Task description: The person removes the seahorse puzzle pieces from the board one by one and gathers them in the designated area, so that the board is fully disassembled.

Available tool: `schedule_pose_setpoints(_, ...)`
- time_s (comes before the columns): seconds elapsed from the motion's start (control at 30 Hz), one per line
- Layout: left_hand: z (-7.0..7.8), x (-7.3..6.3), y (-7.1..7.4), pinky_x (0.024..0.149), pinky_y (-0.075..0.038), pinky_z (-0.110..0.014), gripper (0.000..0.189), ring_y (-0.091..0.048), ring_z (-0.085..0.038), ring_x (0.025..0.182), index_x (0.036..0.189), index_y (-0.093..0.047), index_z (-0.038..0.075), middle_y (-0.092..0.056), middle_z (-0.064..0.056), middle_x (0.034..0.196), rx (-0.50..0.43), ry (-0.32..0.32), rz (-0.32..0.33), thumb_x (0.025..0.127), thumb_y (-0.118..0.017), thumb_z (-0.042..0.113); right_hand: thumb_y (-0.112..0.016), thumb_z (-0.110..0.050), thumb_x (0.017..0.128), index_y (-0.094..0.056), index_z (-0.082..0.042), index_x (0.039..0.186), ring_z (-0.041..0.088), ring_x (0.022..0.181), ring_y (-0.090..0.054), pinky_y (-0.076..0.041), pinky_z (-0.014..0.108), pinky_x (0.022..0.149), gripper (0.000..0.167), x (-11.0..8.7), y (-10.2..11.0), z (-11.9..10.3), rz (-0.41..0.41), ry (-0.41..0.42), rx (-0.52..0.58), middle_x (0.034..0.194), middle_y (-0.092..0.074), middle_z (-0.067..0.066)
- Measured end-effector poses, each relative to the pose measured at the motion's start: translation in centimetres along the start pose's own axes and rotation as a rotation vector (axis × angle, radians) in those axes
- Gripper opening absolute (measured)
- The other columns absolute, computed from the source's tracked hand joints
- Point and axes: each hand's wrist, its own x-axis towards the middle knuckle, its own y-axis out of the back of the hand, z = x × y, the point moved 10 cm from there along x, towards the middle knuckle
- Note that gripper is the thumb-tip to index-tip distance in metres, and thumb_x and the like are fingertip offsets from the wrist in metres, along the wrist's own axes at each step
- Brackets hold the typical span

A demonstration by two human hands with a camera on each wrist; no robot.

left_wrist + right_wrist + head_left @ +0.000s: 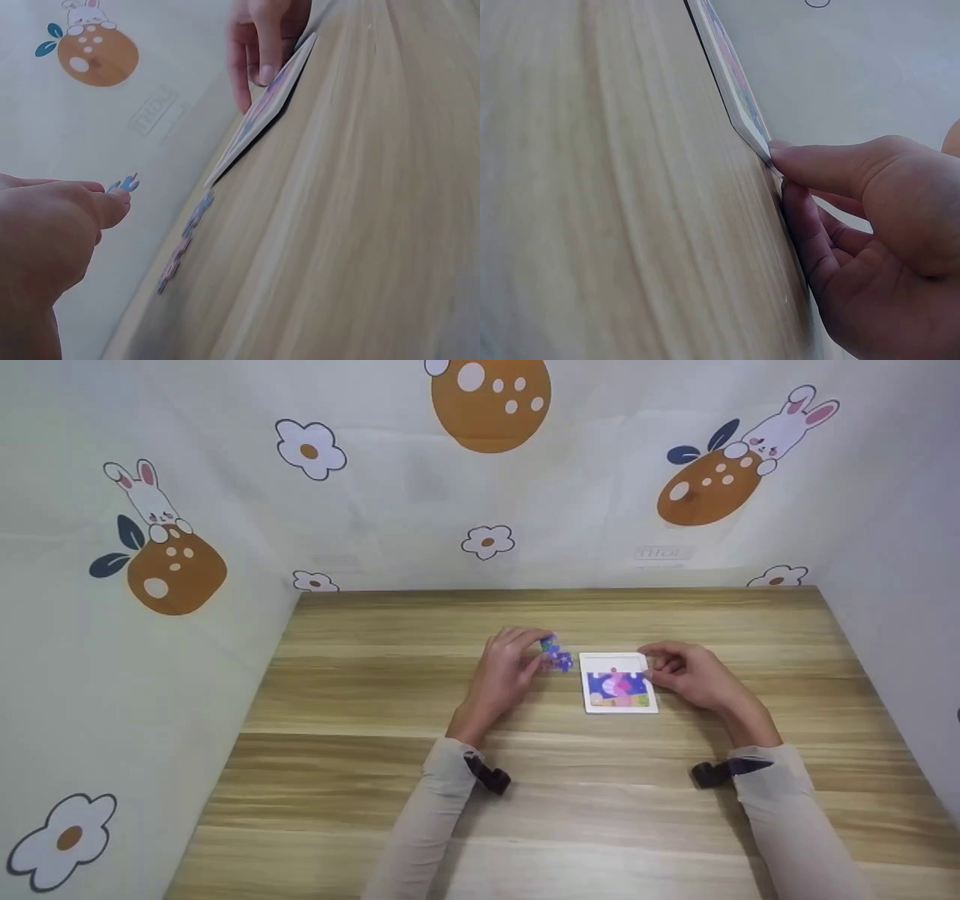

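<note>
Head view: a white backdrop printed with orange fruits, rabbits and flowers (405, 510) fills the upper frame; a light-brown wood-grain tabletop (337, 795) occupies the lower centre. The left hand (504, 660), at frame centre, pinches a small blue jigsaw piece (126, 183). The right hand (694, 671), right of centre, grips the edge of a square white puzzle tray (619, 710) between thumb and fingers. The tray lies right of centre, between the hands; blue-and-pink picture sections occupy its lower part. Loose blue jigsaw pieces (562, 661) lie just left of it. Only the left wrist view shows the pinched piece raised clear of the tabletop. Only the right wrist view shows the thumb on the tray's corner; the upper frame edge cuts off the tray there. The piece's outline is partly hidden by fingertips; the loose pieces' print is indistinct.
</note>
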Motion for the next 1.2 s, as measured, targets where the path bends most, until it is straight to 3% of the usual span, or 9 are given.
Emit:
schedule_pose_setpoints(0.17, -1.2, -0.8, 0.8, 0.123, -0.046, -0.047, 0.038, -0.066, -0.019, 0.131, 0.137, -0.073, 0.019, -0.076, 0.001, 0.136, -0.015, 0.009, -0.015, 0.099, -0.079, 0.019, -0.081, -0.010, 0.097, -0.072, -0.002, 0.136, 0.015, 0.089, -0.064, -0.052, 0.014, 0.077, 0.041, 0.0, -0.1, 0.0, 0.005, 0.010, 0.005, 0.101, -0.071, 0.013)
schedule_pose_setpoints(0.33, -2.6, -1.5, 1.4, 0.117, -0.050, -0.044, 0.036, -0.068, -0.020, 0.129, 0.135, -0.074, 0.017, -0.077, -0.001, 0.134, -0.017, 0.016, -0.010, 0.099, -0.079, 0.018, -0.080, -0.009, 0.097, -0.072, -0.002, 0.137, 0.015, 0.089, -0.064, -0.053, 0.015, 0.077, 0.041, 0.0, -0.1, 0.1, 0.004, 0.009, 0.013, 0.101, -0.070, 0.014)
schedule_pose_setpoints(0.63, -4.5, -1.8, 1.4, 0.117, -0.051, -0.044, 0.034, -0.068, -0.022, 0.127, 0.133, -0.074, 0.015, -0.077, -0.002, 0.134, -0.019, 0.054, -0.037, 0.099, -0.078, 0.016, -0.078, -0.008, 0.098, -0.071, -0.003, 0.138, 0.014, 0.090, -0.065, -0.054, 0.015, 0.079, 0.040, 0.1, -0.1, 0.6, 0.000, -0.014, 0.013, 0.101, -0.070, 0.013)
schedule_pose_setpoints(0.8, -5.3, -2.0, 1.3, 0.115, -0.053, -0.041, 0.031, -0.069, -0.022, 0.126, 0.133, -0.074, 0.013, -0.077, -0.004, 0.133, -0.036, 0.057, -0.075, 0.101, -0.076, 0.014, -0.079, -0.008, 0.098, -0.071, -0.003, 0.138, 0.013, 0.090, -0.065, -0.054, 0.015, 0.079, 0.041, 0.0, 0.1, 0.3, 0.003, -0.008, 0.012, 0.101, -0.070, 0.013)
schedule_pose_setpoints(0.97, -6.0, -2.4, 0.9, 0.116, -0.052, -0.043, 0.029, -0.068, -0.024, 0.127, 0.132, -0.075, 0.011, -0.077, -0.005, 0.132, -0.068, 0.064, -0.160, 0.104, -0.074, 0.014, -0.079, -0.008, 0.098, -0.072, -0.002, 0.136, 0.014, 0.089, -0.065, -0.054, 0.014, 0.078, 0.039, 0.0, 0.1, -0.1, 0.001, 0.008, 0.000, 0.099, -0.070, 0.013)
schedule_pose_setpoints(1.2, -6.2, -2.5, 0.5, 0.118, -0.050, -0.046, 0.028, -0.068, -0.026, 0.129, 0.130, -0.077, 0.010, -0.077, -0.006, 0.132, -0.121, 0.062, -0.233, 0.103, -0.074, 0.015, -0.079, -0.006, 0.098, -0.071, -0.001, 0.137, 0.013, 0.089, -0.064, -0.054, 0.014, 0.078, 0.040, 0.0, 0.0, -0.1, -0.004, 0.010, 0.018, 0.100, -0.070, 0.015)
